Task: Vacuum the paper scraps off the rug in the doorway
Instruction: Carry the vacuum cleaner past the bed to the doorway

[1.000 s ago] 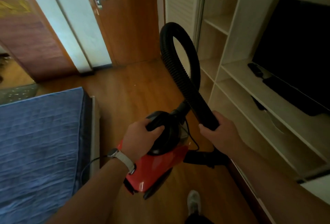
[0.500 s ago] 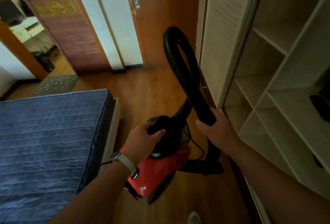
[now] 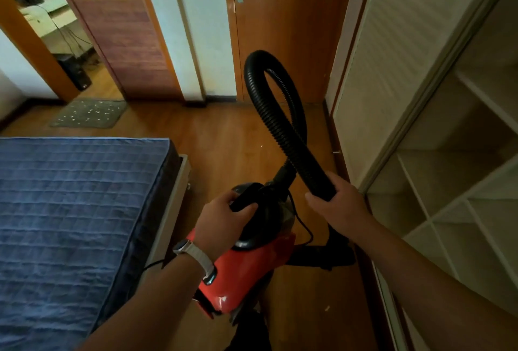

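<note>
My left hand (image 3: 224, 219) grips the vacuum cleaner (image 3: 246, 272), right hand (image 3: 336, 203) wraps its hose (image 3: 279, 123); the scrap-strewn rug (image 3: 89, 114) lies at ten o'clock, nearer my left.

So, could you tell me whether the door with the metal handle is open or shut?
Shut: the door fills its opening, with no gap and nothing visible behind it.

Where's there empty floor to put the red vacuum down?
Bare wood floor lies ahead, bordered by the bed, the closed door and the white cabinet. The strip around the vacuum, between bed and shelves, is narrow, and the rug is strewn with paper scraps.
</note>
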`<state>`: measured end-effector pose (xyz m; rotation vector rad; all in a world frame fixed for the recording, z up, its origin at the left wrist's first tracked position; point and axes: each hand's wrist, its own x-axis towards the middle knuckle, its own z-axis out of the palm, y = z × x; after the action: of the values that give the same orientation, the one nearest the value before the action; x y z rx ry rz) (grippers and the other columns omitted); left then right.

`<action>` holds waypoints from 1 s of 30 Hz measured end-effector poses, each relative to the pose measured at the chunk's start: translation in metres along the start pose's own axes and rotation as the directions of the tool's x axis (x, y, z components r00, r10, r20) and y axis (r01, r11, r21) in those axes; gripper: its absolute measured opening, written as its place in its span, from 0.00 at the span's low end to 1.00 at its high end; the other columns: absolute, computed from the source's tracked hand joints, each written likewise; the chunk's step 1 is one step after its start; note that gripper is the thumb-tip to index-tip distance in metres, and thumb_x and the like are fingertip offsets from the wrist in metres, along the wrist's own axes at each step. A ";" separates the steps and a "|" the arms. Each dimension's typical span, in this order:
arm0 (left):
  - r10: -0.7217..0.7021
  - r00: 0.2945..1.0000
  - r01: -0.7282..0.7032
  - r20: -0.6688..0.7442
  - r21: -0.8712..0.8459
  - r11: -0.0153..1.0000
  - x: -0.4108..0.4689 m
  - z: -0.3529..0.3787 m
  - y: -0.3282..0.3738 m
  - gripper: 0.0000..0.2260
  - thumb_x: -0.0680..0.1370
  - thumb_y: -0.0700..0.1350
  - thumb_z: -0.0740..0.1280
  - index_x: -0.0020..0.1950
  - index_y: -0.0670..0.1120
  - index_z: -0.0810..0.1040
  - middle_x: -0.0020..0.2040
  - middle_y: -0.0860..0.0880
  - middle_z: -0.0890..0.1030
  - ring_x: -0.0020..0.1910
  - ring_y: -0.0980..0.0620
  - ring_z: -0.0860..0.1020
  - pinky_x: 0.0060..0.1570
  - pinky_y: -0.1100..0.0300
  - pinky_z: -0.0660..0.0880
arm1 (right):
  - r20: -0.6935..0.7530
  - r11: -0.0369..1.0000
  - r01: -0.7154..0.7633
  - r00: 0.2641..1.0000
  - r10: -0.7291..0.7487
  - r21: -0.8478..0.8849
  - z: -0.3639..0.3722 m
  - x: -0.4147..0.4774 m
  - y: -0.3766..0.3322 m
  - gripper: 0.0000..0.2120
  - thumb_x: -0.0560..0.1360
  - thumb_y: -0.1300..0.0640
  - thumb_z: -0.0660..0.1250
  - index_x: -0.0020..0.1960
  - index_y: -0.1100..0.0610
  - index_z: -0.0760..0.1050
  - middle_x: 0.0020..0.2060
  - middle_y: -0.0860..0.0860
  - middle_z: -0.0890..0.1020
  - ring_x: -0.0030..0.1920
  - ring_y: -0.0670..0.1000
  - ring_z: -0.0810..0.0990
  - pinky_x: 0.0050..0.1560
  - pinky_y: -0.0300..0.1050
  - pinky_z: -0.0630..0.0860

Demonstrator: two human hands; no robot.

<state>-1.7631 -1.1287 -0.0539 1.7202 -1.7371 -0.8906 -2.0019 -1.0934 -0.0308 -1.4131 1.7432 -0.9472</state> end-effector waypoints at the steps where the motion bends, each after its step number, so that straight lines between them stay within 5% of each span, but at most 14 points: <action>1: -0.001 1.000 0.001 0.014 -0.008 1.000 0.019 0.003 -0.001 0.07 0.73 0.56 0.73 0.45 0.58 0.77 0.39 0.56 0.82 0.37 0.59 0.81 0.37 0.58 0.79 | -0.009 1.000 -0.007 1.000 0.007 -0.010 0.002 0.019 0.001 0.09 0.74 0.57 0.72 0.42 0.48 0.73 0.34 0.48 0.73 0.34 0.48 0.72 0.36 0.41 0.69; 5: 0.011 0.999 -0.009 0.053 -0.049 0.999 0.102 0.001 0.000 0.07 0.74 0.55 0.73 0.48 0.57 0.77 0.39 0.58 0.81 0.37 0.63 0.80 0.34 0.64 0.77 | -0.032 0.998 -0.040 0.999 0.038 -0.039 0.012 0.095 -0.009 0.07 0.74 0.56 0.72 0.43 0.48 0.74 0.33 0.48 0.74 0.34 0.49 0.73 0.35 0.41 0.69; 11: 0.036 0.998 -0.033 0.053 -0.049 0.998 0.218 -0.019 0.011 0.08 0.73 0.55 0.73 0.46 0.54 0.79 0.37 0.56 0.82 0.35 0.61 0.80 0.35 0.59 0.79 | -0.071 0.999 -0.030 0.997 0.027 -0.034 0.021 0.196 -0.040 0.06 0.74 0.56 0.72 0.46 0.55 0.75 0.34 0.50 0.74 0.34 0.48 0.73 0.36 0.42 0.70; 16: 0.063 0.998 -0.062 0.022 -0.043 0.997 0.288 -0.039 0.015 0.09 0.74 0.54 0.73 0.49 0.52 0.79 0.38 0.54 0.82 0.35 0.59 0.80 0.35 0.59 0.78 | -0.084 0.998 -0.006 0.996 0.001 -0.063 0.029 0.266 -0.054 0.07 0.73 0.52 0.72 0.44 0.45 0.75 0.36 0.49 0.77 0.38 0.51 0.78 0.39 0.47 0.75; 21: -0.004 1.000 0.003 -0.015 -0.044 0.999 0.362 -0.056 0.007 0.09 0.74 0.56 0.73 0.49 0.54 0.79 0.39 0.55 0.82 0.36 0.61 0.80 0.32 0.66 0.75 | -0.017 0.996 0.041 0.999 -0.042 -0.077 0.047 0.347 -0.068 0.09 0.73 0.54 0.73 0.43 0.44 0.73 0.33 0.46 0.74 0.35 0.48 0.74 0.37 0.44 0.72; 26: -0.078 0.996 0.075 -0.044 -0.068 0.995 0.438 -0.054 -0.007 0.06 0.73 0.55 0.73 0.46 0.55 0.79 0.38 0.55 0.83 0.35 0.63 0.80 0.33 0.66 0.76 | 0.092 0.999 0.014 0.996 -0.009 -0.050 0.071 0.440 -0.067 0.07 0.67 0.43 0.68 0.44 0.37 0.73 0.33 0.46 0.76 0.34 0.49 0.76 0.37 0.46 0.74; 30: -0.124 0.990 0.120 -0.070 -0.064 0.991 0.504 -0.055 -0.006 0.06 0.74 0.54 0.73 0.47 0.55 0.79 0.38 0.56 0.81 0.36 0.66 0.79 0.30 0.72 0.71 | 0.177 1.000 0.011 0.984 -0.012 0.006 0.083 0.524 -0.072 0.08 0.74 0.52 0.70 0.44 0.41 0.73 0.33 0.45 0.75 0.34 0.47 0.75 0.36 0.40 0.71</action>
<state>-1.7408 -1.6348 -0.0623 1.8127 -1.5568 -0.9100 -1.9835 -1.6279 -0.0444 -1.4585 1.6021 -0.8056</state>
